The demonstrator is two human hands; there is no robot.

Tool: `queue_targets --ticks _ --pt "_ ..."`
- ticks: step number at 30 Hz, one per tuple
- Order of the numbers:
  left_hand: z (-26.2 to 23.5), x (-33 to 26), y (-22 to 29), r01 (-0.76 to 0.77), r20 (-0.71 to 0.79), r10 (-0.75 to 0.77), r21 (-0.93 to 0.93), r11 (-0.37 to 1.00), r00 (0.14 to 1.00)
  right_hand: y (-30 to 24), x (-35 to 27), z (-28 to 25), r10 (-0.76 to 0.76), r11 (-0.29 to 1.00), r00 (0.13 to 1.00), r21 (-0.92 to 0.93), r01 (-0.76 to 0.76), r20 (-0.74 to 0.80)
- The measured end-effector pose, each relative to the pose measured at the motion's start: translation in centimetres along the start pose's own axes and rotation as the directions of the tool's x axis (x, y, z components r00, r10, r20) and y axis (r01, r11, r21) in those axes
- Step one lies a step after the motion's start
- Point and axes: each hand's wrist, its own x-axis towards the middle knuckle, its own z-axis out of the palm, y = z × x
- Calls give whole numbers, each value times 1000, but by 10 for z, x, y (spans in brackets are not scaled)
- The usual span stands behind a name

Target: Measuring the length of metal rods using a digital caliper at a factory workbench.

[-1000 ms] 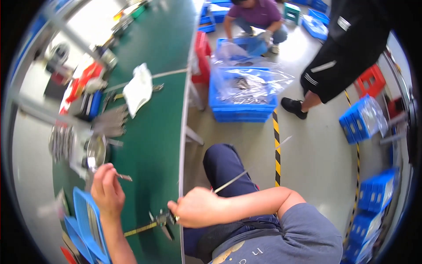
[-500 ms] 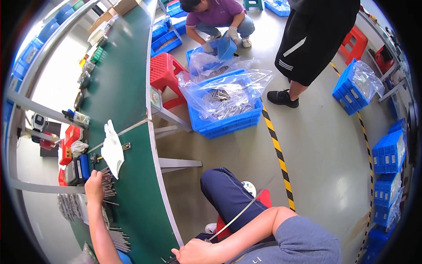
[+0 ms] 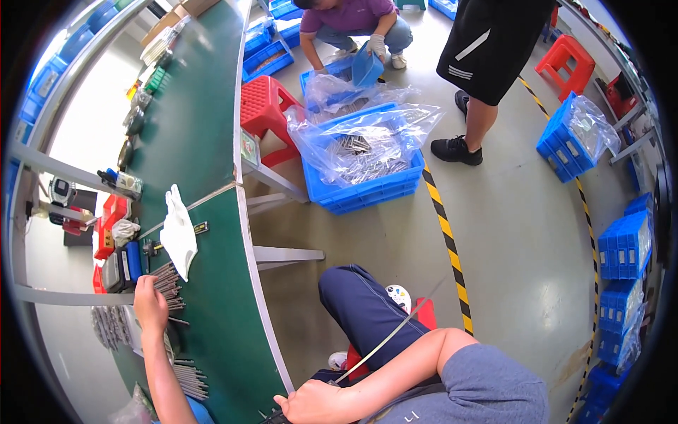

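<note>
My left hand (image 3: 150,304) reaches over the green workbench (image 3: 219,297), its fingers curled together at the left ends of a bundle of thin metal rods (image 3: 168,284). Whatever lies between those fingers is hidden. A second pile of metal rods (image 3: 189,380) lies beside my left forearm. Down by the bench's edge, my right hand (image 3: 312,403) is closed; part of a small dark object shows at its fingertips, too hidden to name. A thin pale strip (image 3: 387,344) slants up to the right from just behind that hand. A white glove (image 3: 179,239) lies beyond the rods.
Blue crates (image 3: 364,201) of metal parts with plastic liners stand on the floor ahead, beside a red stool (image 3: 265,106). A crouching person (image 3: 353,21) holds a blue scoop (image 3: 367,67); another person (image 3: 487,56) stands nearby. A shelf post (image 3: 74,299) crosses near my left hand.
The standing person's legs have shifted, and the crouching person leans slightly lower. My left hand stays by the rods with only a slight shift; my right hand has hardly moved.
</note>
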Motion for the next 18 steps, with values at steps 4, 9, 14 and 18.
queue_targets --ticks 4,9,14,18 --pt "-31 -23 6 -17 -79 18 22 1000 997 0 -3 2 13 1000 1000 25 -13 2" --pt "-62 -142 -68 203 -156 -171 216 955 973 -1 -2 2 26 996 999 83 -28 30" --pt "-122 -267 -57 495 -144 -482 411 765 864 2 -3 -5 35 997 995 71 -42 95" --pt "-144 -376 -101 753 -88 -890 574 321 447 2 3 -3 -49 996 994 85 41 95"
